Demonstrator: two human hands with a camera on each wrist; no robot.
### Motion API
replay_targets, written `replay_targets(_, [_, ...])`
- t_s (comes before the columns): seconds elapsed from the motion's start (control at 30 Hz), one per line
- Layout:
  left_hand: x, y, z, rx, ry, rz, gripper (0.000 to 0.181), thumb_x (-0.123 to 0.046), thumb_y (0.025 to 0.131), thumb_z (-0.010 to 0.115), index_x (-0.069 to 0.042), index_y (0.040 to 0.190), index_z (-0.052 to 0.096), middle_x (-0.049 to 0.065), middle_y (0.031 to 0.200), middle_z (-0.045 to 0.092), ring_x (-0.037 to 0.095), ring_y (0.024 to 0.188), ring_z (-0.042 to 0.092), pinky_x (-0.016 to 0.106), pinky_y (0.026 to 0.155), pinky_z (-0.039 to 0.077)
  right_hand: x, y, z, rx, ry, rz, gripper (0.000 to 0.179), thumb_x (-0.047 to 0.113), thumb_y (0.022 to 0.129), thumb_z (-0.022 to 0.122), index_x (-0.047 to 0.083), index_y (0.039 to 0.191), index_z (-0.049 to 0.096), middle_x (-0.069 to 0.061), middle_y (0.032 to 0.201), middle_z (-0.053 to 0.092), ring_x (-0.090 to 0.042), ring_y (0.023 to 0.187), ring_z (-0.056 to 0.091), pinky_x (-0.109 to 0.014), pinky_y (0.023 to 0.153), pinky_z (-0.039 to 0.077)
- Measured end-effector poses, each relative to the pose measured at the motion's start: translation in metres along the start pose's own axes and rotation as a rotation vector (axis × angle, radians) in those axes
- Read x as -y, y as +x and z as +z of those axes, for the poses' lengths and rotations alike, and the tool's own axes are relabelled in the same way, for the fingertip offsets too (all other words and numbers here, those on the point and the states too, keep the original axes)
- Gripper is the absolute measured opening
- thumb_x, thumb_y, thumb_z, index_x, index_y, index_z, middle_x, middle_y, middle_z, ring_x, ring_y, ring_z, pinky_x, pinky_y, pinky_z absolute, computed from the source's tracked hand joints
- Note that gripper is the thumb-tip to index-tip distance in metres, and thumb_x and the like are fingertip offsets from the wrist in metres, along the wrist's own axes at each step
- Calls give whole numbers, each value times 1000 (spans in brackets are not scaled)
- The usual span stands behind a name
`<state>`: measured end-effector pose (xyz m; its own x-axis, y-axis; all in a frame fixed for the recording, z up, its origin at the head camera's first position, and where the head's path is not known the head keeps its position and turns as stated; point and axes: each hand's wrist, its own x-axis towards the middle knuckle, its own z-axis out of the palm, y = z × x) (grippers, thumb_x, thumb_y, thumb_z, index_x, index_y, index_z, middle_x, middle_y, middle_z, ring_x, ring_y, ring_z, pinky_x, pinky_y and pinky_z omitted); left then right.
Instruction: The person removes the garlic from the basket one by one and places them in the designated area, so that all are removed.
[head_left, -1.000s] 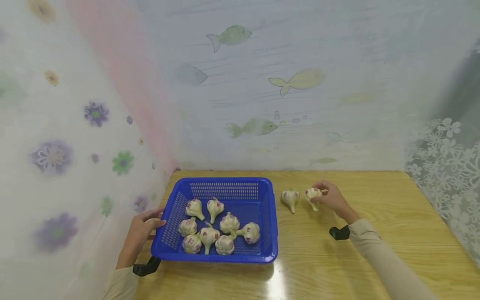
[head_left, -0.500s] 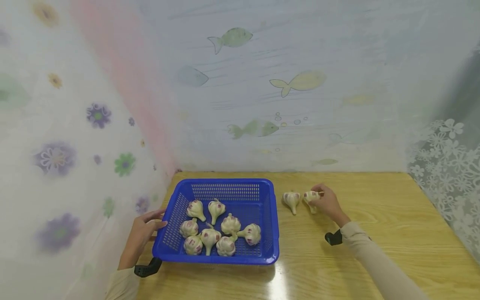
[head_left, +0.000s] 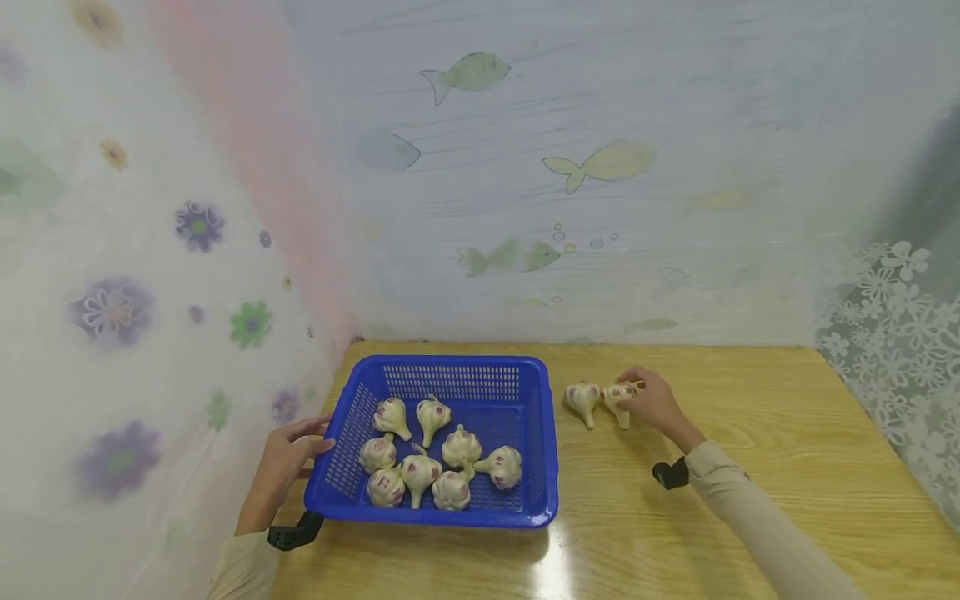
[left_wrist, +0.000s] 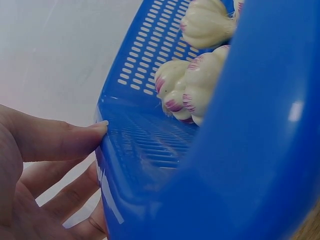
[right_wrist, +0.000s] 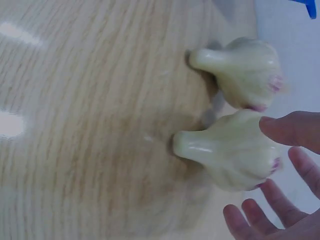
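My left hand (head_left: 277,475) holds the left rim of a blue plastic basket (head_left: 442,517); in the left wrist view its thumb (left_wrist: 65,140) lies on the rim, with the other fingers outside the wall. Several white, purple-marked garlic bulbs (head_left: 420,475) lie inside. Right of the basket, my right hand (head_left: 660,406) grips a garlic bulb (head_left: 617,402) resting on the table, stem toward me. The right wrist view has its thumb (right_wrist: 290,131) on one side of this bulb (right_wrist: 227,150) and fingertips at the other. Against it lies a second garlic bulb (head_left: 582,402).
The wooden table (head_left: 750,467) carries everything and meets a wall painted with fish (head_left: 615,160) at the back. A flower-painted wall (head_left: 112,375) rises close to the left hand. Black wrist mounts (head_left: 296,533) sit on both wrists.
My right hand has moved slightly left with its garlic bulb, which now lies against the neighbouring bulb. The left hand and the basket have hardly moved.
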<state>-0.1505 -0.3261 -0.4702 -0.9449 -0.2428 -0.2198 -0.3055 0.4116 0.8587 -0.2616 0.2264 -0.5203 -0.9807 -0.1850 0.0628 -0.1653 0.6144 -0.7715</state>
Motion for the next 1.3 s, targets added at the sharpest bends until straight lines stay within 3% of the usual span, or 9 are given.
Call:
replay_targets(0.3, [1,-1,-1,9,1,9,48,-15,89,61,-5,135,52,22,124,52,22,83,63,41,69,55,16,-1,-11,-3,-34,-26,37,10,83,69,-6,113,56,-30,117,52,-49,108,45,-56,83,43])
replay_targets(0.67, [1,0,0,-5,3,4,48,-15,88,62,-4,134,53,22,123,53,22,84,63,41,69,55,45,-1,-21,81,33,-38,33,10,86,68,-2,114,56,-27,120,52,-48,111,48,-51,82,47])
replay_targets(1.3, [3,1,-1,2,-3,4,49,-16,88,63,-6,135,53,20,125,52,23,86,62,41,71,54,101,1,-2,227,129,-93,33,14,82,73,0,109,61,-16,113,59,-40,105,55,-45,84,48])
